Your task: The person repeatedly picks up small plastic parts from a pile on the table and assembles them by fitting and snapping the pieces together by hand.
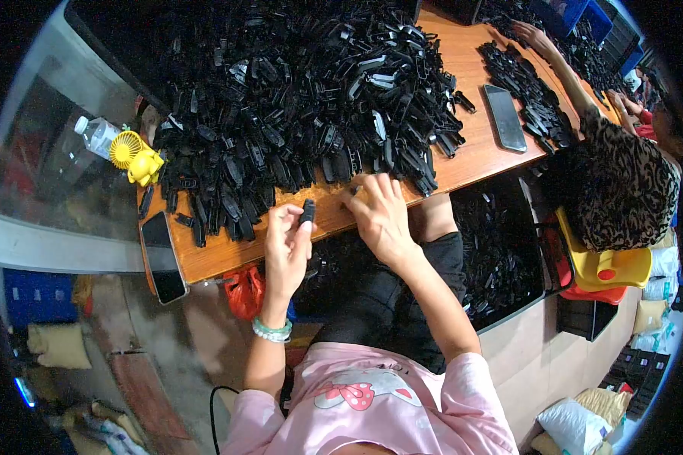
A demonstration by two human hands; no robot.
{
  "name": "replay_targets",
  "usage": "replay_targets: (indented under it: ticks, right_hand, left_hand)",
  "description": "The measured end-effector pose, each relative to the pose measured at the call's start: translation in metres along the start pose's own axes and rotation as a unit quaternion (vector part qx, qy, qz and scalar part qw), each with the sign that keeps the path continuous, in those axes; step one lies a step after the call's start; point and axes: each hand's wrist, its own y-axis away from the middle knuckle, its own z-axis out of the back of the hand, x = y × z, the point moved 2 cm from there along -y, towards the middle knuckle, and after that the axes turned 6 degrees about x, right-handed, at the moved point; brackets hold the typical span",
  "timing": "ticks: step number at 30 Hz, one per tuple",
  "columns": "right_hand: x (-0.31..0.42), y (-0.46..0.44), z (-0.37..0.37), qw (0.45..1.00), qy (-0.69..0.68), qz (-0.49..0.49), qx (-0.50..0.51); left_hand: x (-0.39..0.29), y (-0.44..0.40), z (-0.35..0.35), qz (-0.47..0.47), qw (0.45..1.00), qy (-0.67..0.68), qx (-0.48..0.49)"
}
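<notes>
My left hand (287, 246) is raised at the table's front edge, with a small black plastic part (308, 211) pinched upright between thumb and fingers. To its right, my right hand (379, 216) hangs over the edge of the wooden table, palm down, its fingers bent and drawn together. A dark bit shows by its fingertips, too small and too covered to name. Just beyond both hands spreads a big heap of black plastic parts (281, 98), some of them shiny clips or shells.
A phone (164, 258) lies at the table's left corner, another phone (505, 117) farther right. A yellow fan (135, 158) and a bottle (95, 136) stand left. A red bag (244, 292) hangs below. A co-worker (622, 178) reaches over parts at right; a bin of parts (501, 250) sits below.
</notes>
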Motion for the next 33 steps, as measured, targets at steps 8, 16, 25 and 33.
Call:
replay_targets:
  ticks: [8,16,25,33]
  right_hand:
    - [0.037,0.024,0.003,0.725,-0.618,-0.303,-0.024]
    - [0.041,0.037,0.027,0.753,-0.614,-0.233,0.041]
    - [0.042,0.039,0.043,0.894,-0.436,-0.072,0.072]
    - [0.049,0.049,0.036,0.925,-0.379,-0.026,0.024]
  left_hand:
    - [-0.02,0.022,0.001,0.013,0.987,-0.077,0.137]
    - [-0.021,0.023,-0.007,-0.018,0.975,-0.183,0.129]
    - [-0.039,0.03,-0.011,-0.012,0.98,-0.174,0.095]
    - [-0.058,0.027,-0.016,-0.182,0.929,-0.298,0.125]
